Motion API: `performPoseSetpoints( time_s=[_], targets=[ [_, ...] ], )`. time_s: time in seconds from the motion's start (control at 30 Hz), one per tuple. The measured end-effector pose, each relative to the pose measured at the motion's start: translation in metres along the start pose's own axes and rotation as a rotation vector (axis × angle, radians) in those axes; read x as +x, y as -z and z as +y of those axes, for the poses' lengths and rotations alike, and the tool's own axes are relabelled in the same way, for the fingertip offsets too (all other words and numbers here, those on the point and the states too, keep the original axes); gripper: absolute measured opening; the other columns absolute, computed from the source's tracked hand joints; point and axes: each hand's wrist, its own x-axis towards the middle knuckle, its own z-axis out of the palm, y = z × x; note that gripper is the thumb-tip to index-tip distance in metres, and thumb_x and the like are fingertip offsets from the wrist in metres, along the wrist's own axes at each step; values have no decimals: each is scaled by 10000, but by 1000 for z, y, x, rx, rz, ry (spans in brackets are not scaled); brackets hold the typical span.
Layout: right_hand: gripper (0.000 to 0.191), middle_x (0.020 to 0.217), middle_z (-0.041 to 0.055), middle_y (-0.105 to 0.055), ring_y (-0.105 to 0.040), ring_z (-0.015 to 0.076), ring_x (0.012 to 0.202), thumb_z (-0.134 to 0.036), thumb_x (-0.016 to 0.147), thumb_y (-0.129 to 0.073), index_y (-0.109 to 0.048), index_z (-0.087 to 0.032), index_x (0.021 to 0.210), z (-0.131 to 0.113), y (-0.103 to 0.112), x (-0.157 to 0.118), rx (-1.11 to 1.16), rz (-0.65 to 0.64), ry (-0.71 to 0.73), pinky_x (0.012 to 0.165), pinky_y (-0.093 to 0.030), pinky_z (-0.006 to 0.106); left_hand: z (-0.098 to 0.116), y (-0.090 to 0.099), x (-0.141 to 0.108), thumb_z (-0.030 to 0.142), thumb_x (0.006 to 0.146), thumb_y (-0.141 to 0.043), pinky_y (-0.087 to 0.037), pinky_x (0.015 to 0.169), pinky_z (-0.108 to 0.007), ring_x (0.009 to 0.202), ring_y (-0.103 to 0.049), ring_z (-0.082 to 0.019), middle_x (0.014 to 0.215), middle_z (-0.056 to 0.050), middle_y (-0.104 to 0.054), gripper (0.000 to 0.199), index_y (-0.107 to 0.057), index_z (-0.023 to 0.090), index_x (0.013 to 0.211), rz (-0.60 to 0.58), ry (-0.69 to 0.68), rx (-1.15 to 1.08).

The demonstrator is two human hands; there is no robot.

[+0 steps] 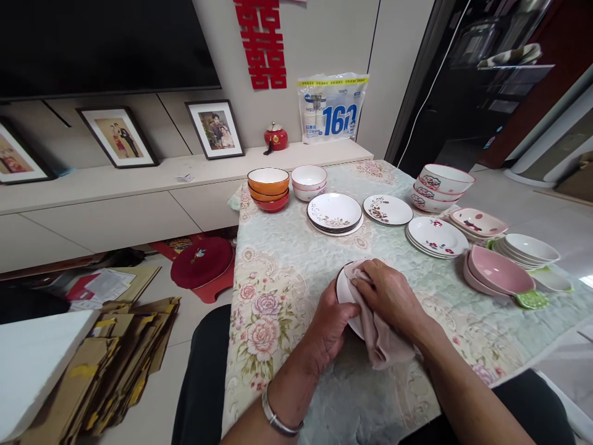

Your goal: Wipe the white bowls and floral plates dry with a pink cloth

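A white plate [343, 289] with a dark rim is tilted above the front part of the table. My left hand [330, 321] grips its left edge, thumb on the upper face. Bunched under the fingers of my right hand [389, 293], a pale pink cloth [380, 337] lies against the plate and hangs down over its right side. Beyond the hands are a stack of white plates [334, 211] with a brown floral pattern and a single similar plate [388, 210]. Plates with red flowers [437, 237] are stacked to the right.
Orange and red bowls [269, 182] and white bowls [309, 179] stand at the back left of the flowered tablecloth [273, 278]. At right are patterned bowls [445, 179], pink dishes [500, 271] and small white bowls [532, 247]. A red stool [202, 262] and flattened cardboard [111, 364] are on the left.
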Motion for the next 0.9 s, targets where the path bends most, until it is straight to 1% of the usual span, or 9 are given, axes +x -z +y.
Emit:
performPoseSetpoints(
  time_s=[0.13, 0.2, 0.27, 0.33, 0.43, 0.53, 0.63, 0.8, 0.9],
  targets=[
    [65, 884, 25, -595, -556, 166, 801, -228, 887, -531, -535, -205, 825, -1, -1, 1, 135, -33, 133, 694, -369, 263, 0, -1, 0, 6, 542, -571, -459, 730, -272, 809, -607, -184, 856, -27, -685, 611, -652, 178, 1123, 1, -10, 11],
    [49, 914, 29, -598, -561, 169, 846, -216, 894, -523, -544, -204, 852, 1, -2, 3, 165, -7, 167, 718, -378, 259, 1, 0, -1, 8, 534, -566, -450, 700, -261, 796, -603, -181, 840, -20, -678, 617, -649, 180, 1121, 1, -8, 21],
    [68, 948, 44, -602, -567, 183, 887, -227, 913, -503, -564, -199, 903, 3, -3, 4, 112, 47, 134, 743, -379, 269, 1, 1, -1, 14, 528, -556, -445, 678, -259, 796, -603, -186, 869, -27, -688, 658, -634, 183, 1159, -9, -2, 27],
    [117, 958, 63, -609, -577, 198, 874, -256, 931, -482, -580, -191, 933, 7, -1, 5, -14, 83, 40, 724, -365, 283, 1, 1, -1, 23, 530, -549, -448, 675, -269, 804, -611, -198, 909, -41, -704, 686, -620, 182, 1194, -15, 2, 31],
    [154, 894, 76, -629, -583, 197, 766, -271, 930, -467, -586, -182, 891, 11, 6, 2, -203, 45, -85, 643, -313, 291, 1, 0, -1, 30, 531, -547, -463, 697, -291, 827, -627, -221, 937, -56, -716, 688, -620, 175, 1200, -11, 16, 14],
    [147, 813, 66, -641, -570, 184, 697, -266, 904, -486, -579, -184, 824, 11, 14, -1, -240, -39, -80, 607, -276, 289, 2, -2, -2, 23, 517, -551, -475, 716, -303, 856, -638, -239, 940, -62, -721, 678, -637, 170, 1173, 3, 22, -10],
    [136, 782, 40, -641, -560, 171, 686, -284, 884, -516, -577, -197, 800, 10, 17, -1, -140, -87, -11, 606, -285, 277, 3, -5, -3, 20, 529, -553, -481, 737, -310, 868, -640, -240, 949, -65, -720, 667, -639, 168, 1173, -2, 7, -5],
    [163, 886, 73, -639, -574, 206, 791, -301, 907, -492, -601, -180, 912, 9, 7, 3, -111, 98, -87, 668, -344, 292, 2, -4, -3, 10, 545, -542, -470, 737, -293, 888, -624, -223, 972, -57, -708, 710, -607, 189, 1229, -20, -3, 3],
    [151, 948, 74, -635, -576, 208, 874, -269, 901, -506, -620, -178, 941, 6, 3, 4, 21, 90, 32, 741, -390, 298, 2, -3, -2, 11, 530, -536, -450, 696, -274, 824, -606, -200, 893, -40, -695, 702, -616, 186, 1204, -6, 2, 8]
  ],
)
